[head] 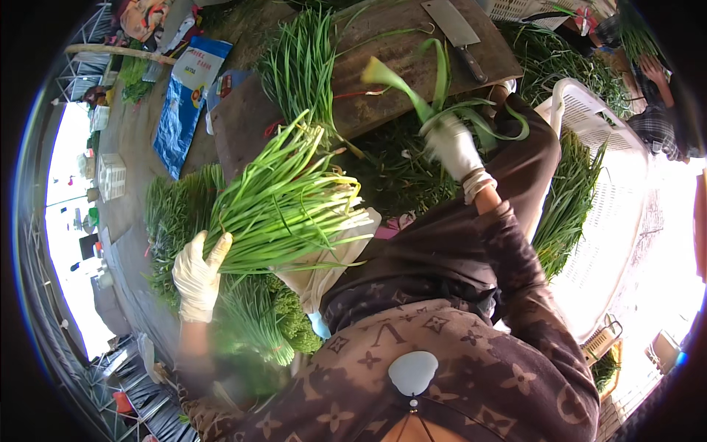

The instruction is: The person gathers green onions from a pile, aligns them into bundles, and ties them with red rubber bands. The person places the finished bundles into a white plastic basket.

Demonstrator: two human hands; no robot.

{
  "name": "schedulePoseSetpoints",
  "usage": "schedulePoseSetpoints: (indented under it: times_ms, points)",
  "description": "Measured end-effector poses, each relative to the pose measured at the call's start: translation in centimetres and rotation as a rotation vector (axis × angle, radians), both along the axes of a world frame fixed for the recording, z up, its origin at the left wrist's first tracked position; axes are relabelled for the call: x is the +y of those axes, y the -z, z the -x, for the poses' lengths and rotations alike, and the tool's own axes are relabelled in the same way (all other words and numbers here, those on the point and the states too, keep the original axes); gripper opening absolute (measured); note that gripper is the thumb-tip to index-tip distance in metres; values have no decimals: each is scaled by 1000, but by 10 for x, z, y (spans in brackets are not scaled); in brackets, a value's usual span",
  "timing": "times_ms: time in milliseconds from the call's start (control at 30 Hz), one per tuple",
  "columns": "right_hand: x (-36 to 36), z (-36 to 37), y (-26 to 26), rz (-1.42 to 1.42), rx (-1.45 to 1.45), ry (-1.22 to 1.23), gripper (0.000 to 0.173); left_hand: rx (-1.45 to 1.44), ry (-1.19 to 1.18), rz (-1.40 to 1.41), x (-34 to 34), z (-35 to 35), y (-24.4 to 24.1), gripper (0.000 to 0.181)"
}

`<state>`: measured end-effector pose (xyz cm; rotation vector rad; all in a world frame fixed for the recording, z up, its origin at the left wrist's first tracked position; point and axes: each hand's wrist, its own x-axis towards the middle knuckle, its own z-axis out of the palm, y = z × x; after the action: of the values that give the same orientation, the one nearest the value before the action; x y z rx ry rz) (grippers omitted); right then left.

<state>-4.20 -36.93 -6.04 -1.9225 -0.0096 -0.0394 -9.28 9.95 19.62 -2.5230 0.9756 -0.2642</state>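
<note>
My left hand (200, 276), in a pale glove, grips a loose bunch of green chives (281, 207) near its leafy end. The pale cut ends point right, over a light cloth (337, 265) on my lap. Blurred by motion, my gloved right hand (450, 145) is closed on a few broad green leaves (433, 99), one with a yellowed tip. Trimmed leaves (409, 166) lie below that hand. A neat bunch of chives (301, 66) rests on the wooden board (375, 83) in front of me. The cleaver (453, 25) lies at the board's far right.
On my right stands a white plastic crate (602, 119) beside a heap of chives (574, 204). More bundles (182, 221) are stacked to my left. A blue and white sack (190, 105) lies on the floor. Another person's hand (654, 69) holds greens at the upper right.
</note>
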Motion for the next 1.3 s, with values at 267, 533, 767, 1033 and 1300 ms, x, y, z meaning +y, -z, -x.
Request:
schedulePoseSetpoints:
  times_ms: [267,533,767,1033,1300]
  points:
    - [94,24,-53,-481,247,-300,38,61,-31,-39,-6,-3,5,82]
    - [50,12,-44,128,29,-111,28,0,64,-11,-3,-9,3,49]
    - [51,-11,-14,755,132,-509,20,-21,62,16,-2,-17,-1,42]
    - [108,11,-39,-768,276,-522,53,-17,41,-26,-2,-17,-5,59]
    - [38,14,-19,440,-131,14,14,-76,-13,-25,20,-5,-4,93]
